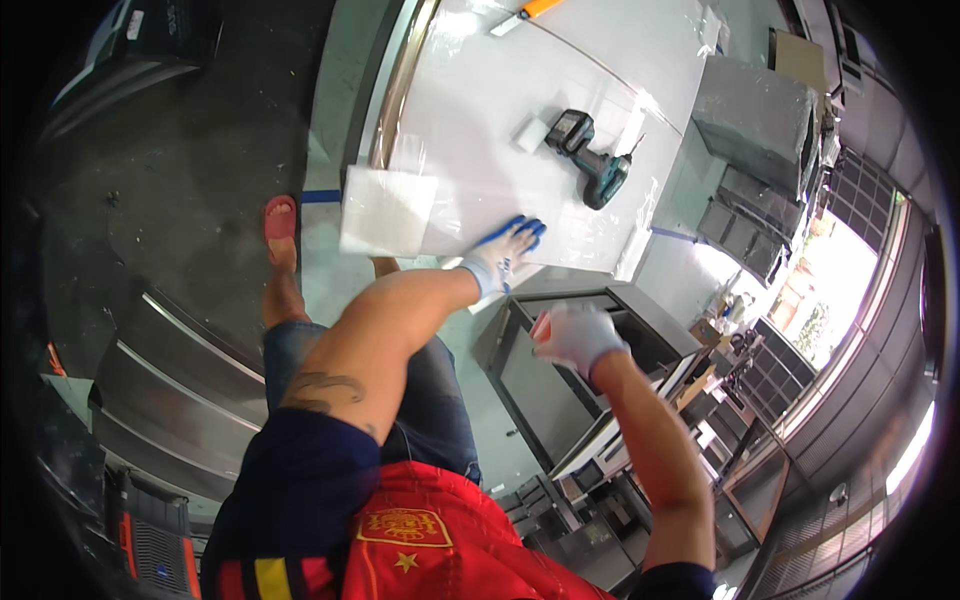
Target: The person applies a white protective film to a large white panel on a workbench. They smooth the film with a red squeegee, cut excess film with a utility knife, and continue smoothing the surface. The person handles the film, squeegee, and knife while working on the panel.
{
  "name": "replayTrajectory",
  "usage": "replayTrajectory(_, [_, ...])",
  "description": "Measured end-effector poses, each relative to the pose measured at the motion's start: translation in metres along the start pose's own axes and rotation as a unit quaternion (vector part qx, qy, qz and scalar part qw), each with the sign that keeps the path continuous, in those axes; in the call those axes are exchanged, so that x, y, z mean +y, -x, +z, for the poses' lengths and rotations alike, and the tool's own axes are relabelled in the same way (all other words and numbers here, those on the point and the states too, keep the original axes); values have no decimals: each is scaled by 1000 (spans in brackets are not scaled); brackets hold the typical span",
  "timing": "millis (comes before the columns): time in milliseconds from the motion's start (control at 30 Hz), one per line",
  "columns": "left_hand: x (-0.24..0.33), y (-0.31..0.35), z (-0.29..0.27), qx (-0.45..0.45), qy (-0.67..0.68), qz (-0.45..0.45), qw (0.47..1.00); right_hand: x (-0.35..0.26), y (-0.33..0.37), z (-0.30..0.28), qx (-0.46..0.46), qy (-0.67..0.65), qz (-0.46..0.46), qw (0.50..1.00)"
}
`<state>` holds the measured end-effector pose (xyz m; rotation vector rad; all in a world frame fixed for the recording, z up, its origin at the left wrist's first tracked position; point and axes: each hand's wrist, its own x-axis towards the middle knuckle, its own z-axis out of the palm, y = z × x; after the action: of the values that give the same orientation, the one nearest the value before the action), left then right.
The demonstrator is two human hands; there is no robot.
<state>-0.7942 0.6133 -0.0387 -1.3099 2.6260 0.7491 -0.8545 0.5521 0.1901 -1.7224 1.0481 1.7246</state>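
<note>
My left hand point(508, 250), in a white glove with blue fingertips, lies with fingers stretched out near the close edge of a large white panel point(480, 130) wrapped in clear film. My right hand point(580, 336), in a whitish glove, is raised beyond the panel's right corner, its fingers curled. A small red-and-white bit shows at its left side, too blurred to name. On the panel lies a teal and black cordless drill point(592, 160) with a bit fitted. Beside its battery sits a small white foam block point(530, 135). Farther off is an orange-handled blade tool point(525, 16).
A white foam sheet point(388, 212) covers the panel's near left corner. Below my right hand stands a dark metal-framed cabinet point(560, 370). Wrapped metal units point(755, 120) stand at the right. Curved metal sheets point(180, 390) lie at the left, near a foot in a red sandal point(281, 217).
</note>
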Motion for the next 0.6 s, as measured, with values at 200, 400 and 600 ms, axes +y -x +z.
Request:
replayTrajectory(200, [-13, 2, -22, 77, 105, 2, 991, 6, 46, 138, 51, -161, 52, 984])
replayTrajectory(400, [-92, 71, -7, 7, -41, -61, 997, -1, 38, 270, -31, -371, 110, 922])
replayTrajectory(600, [-65, 47, -24, 45, -36, -90, 994, -26, 57, 375, -36, -495, 154, 854])
